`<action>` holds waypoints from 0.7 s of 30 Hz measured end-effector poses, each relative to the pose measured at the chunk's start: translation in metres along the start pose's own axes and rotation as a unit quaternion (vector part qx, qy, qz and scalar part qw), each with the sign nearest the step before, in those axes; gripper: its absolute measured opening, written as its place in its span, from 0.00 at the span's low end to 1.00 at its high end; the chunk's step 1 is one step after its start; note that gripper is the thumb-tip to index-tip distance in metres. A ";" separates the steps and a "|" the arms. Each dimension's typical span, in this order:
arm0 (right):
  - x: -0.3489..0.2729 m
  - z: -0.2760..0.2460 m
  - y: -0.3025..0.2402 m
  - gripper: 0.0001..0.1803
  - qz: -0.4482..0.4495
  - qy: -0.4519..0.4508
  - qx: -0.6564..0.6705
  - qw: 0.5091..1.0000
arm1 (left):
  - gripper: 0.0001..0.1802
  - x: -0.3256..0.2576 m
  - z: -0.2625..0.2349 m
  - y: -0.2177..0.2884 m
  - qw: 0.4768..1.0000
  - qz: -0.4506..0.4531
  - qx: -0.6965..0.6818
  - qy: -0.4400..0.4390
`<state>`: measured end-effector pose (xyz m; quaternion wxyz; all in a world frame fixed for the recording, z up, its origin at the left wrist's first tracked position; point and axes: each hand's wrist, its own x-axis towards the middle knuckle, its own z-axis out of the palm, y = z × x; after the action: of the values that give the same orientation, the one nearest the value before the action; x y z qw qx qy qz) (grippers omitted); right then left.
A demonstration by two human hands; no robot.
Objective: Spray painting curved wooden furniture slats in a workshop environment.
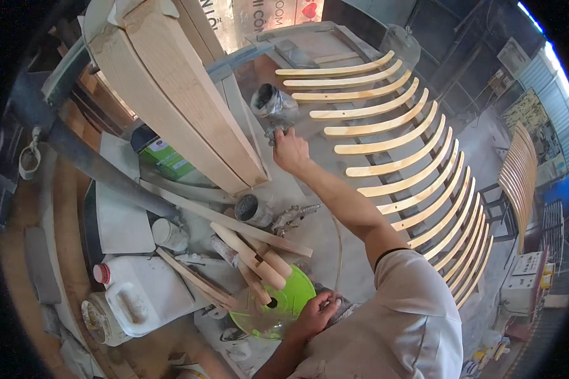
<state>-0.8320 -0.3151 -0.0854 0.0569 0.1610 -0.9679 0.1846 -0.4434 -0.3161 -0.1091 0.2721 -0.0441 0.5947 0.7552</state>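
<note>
Both hands (292,151) (315,312) apart, right arm (348,201) outstretched.

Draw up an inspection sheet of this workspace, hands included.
Surface: grey worktop, stained-looking.
Work items: spray gun with a cup; curved pale wood strips in a row.
Clutter: second spray gun, white jug with red cap, lime-green disc, loose wood pieces.
Right hand: closed on the first spray gun.
Left hand: curled beside the disc; grip unclear.
Cables: one thin pale line, possibly a hose.
Surroundings: thick wooden posts, curved slatted panel.
</note>
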 end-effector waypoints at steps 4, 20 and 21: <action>0.029 0.006 0.002 0.13 0.007 0.017 0.024 1.000 | 0.15 0.000 0.003 0.010 0.999 -0.030 -0.018 0.032; 0.002 0.002 0.006 0.15 -0.013 0.066 0.063 0.996 | 0.17 -0.021 0.005 0.022 0.998 -0.049 0.042 0.009; -0.014 0.002 0.009 0.14 -0.008 0.064 0.056 0.996 | 0.17 -0.029 0.005 0.016 0.996 -0.053 0.063 -0.017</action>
<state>-0.8215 -0.3036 -0.0927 0.1109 0.1597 -0.9491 0.2477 -0.4252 -0.3238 -0.0822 0.3237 -0.0455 0.6332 0.7016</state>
